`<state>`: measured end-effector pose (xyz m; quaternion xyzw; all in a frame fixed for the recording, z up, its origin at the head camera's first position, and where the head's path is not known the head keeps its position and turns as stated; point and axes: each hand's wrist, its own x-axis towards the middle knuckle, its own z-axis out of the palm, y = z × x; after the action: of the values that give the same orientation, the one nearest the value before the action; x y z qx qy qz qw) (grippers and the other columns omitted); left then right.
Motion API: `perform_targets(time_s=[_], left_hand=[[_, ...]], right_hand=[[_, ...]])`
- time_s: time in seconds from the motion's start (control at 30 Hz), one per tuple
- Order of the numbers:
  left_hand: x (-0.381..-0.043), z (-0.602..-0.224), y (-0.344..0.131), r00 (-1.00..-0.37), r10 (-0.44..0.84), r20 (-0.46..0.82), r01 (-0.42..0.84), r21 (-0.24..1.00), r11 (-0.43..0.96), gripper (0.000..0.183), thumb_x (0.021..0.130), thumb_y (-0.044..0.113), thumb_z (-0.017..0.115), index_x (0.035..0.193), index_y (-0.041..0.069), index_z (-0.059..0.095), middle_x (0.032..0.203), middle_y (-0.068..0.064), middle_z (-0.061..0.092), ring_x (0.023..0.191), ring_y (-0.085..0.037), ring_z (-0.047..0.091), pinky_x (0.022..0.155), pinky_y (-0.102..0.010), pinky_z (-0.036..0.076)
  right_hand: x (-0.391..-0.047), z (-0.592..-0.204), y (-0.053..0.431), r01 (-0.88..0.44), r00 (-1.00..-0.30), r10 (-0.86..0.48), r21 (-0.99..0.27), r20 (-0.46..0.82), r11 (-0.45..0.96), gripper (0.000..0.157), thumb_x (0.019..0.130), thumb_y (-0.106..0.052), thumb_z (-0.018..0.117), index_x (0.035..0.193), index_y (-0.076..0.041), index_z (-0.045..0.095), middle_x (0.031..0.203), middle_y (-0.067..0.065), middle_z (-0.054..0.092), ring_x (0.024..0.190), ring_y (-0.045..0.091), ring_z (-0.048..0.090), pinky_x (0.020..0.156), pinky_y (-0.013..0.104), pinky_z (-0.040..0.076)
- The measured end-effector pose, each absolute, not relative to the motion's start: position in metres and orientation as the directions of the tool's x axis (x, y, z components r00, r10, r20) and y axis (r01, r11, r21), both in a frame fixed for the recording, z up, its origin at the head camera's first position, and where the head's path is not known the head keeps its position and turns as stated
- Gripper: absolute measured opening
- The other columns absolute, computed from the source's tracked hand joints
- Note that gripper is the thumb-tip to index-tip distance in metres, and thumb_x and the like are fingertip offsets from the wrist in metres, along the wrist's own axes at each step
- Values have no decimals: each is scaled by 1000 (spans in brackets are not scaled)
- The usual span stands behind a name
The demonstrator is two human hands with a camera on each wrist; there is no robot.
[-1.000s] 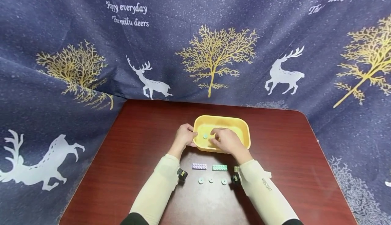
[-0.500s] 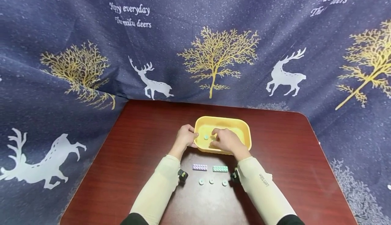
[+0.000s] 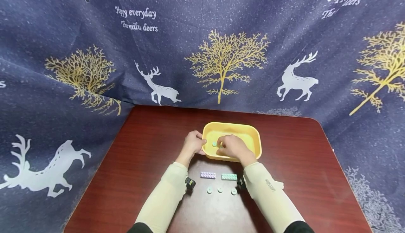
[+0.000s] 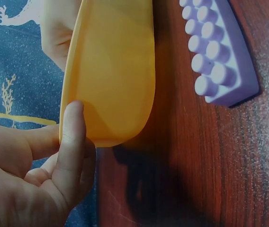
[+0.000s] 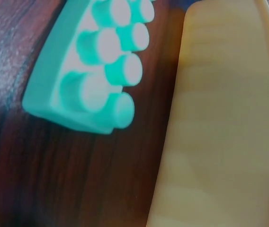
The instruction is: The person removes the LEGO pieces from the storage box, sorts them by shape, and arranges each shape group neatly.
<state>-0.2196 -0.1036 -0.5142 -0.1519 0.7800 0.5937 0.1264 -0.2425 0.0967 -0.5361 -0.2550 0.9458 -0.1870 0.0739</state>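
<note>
A yellow plastic bin [image 3: 258, 145] stands on the table. My left hand [image 3: 193, 143] grips its left end; in the left wrist view the thumb [image 4: 73, 127] presses the outer wall. Inside the bin, my right hand [image 3: 233, 146] reaches down with bent fingers, the fingertips near the floor. I cannot tell whether they pinch anything. Just left of those fingertips lies a small pale green ring-shaped piece [image 3: 214, 144]. In front of the bin a purple studded toy brick [image 3: 207, 175] and a green studded brick [image 3: 229, 176] lie side by side.
Three small pale round pieces, left [image 3: 209, 190], middle [image 3: 219, 189] and right [image 3: 233, 191], lie in a row nearer me than the bricks. Behind the dark red table [image 3: 152, 134] hangs a blue cloth [image 3: 190, 15] with deer and trees.
The right hand has shifted slightly left inside the bin, closer to the ring-shaped piece. The left hand keeps its grip on the bin's end. The head view has tilted slightly.
</note>
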Motion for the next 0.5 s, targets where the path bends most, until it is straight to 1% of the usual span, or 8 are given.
perform_targets(time_s=[0.13, 0.33, 0.5], left_hand=[[-219, -515, -104, -924, -78, -374, -381, 890, 249, 13, 94, -2, 68, 103, -6, 60, 94, -26, 66, 55, -27, 71, 51, -38, 67], [-221, -516, -104, -925, -78, -372, -380, 894, 236, 13, 94, -2, 68, 103, -6, 60, 95, -29, 68, 56, -28, 71, 51, -37, 67], [-220, -516, -105, -928, -77, -365, -373, 895, 245, 13, 94, -2, 68, 103, -7, 60, 94, -28, 67, 58, -29, 72, 51, -37, 67]], right_hand=[[-243, -537, 96, -457, -858, -511, -374, -55, 807, 21, 79, -27, 87, 98, -23, 78, 83, -8, 70, 77, 11, 62, 71, 34, 59], [-243, -534, 95, -447, -861, -504, -377, -63, 811, 21, 77, -19, 84, 97, -23, 78, 82, -9, 70, 77, 12, 62, 71, 35, 59], [-243, -532, 95, -437, -869, -491, -366, -63, 822, 16, 77, -20, 83, 92, -22, 78, 84, -10, 72, 80, 13, 66, 73, 35, 61]])
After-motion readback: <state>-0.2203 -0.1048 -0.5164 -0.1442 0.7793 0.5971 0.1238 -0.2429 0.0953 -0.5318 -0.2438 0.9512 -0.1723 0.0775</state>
